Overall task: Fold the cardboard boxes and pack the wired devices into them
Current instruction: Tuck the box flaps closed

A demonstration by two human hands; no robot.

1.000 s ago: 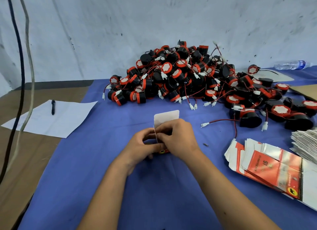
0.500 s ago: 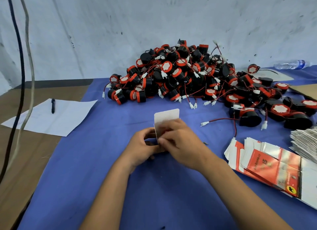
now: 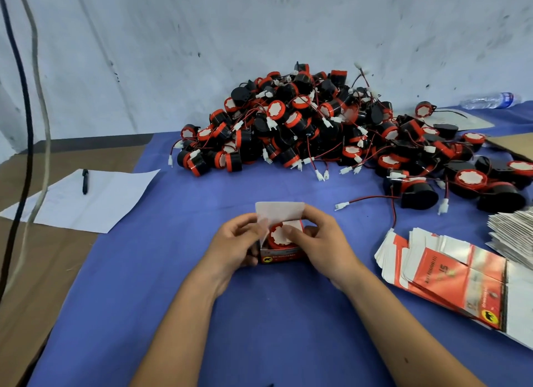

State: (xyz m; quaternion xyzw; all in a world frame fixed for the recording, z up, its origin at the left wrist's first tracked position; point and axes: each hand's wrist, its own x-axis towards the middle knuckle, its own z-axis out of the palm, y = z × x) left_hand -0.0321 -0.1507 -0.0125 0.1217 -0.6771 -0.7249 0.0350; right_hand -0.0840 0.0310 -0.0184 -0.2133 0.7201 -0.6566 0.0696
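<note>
A small red and white cardboard box [image 3: 279, 256] stands on the blue cloth at the centre, its white lid flap [image 3: 279, 210] standing up at the back. Inside it sits a red and black wired device [image 3: 279, 238] with a white face. My left hand [image 3: 235, 246] grips the box's left side, fingers curled by the left side flap. My right hand [image 3: 323, 242] holds the right side, its fingers over the right flap and the device's top. A big heap of the same wired devices [image 3: 311, 127] lies behind.
Flat unfolded boxes [image 3: 450, 274] lie fanned out at the right, with another stack [image 3: 513, 236] beyond them. A sheet of paper [image 3: 86, 202] with a pen [image 3: 85, 181] lies at the left. A plastic bottle [image 3: 490, 101] lies at the far right; cables [image 3: 26, 127] hang at the left.
My hands have spread apart to the box's sides. The box's open top, hidden behind my hands before, now shows the device inside.
</note>
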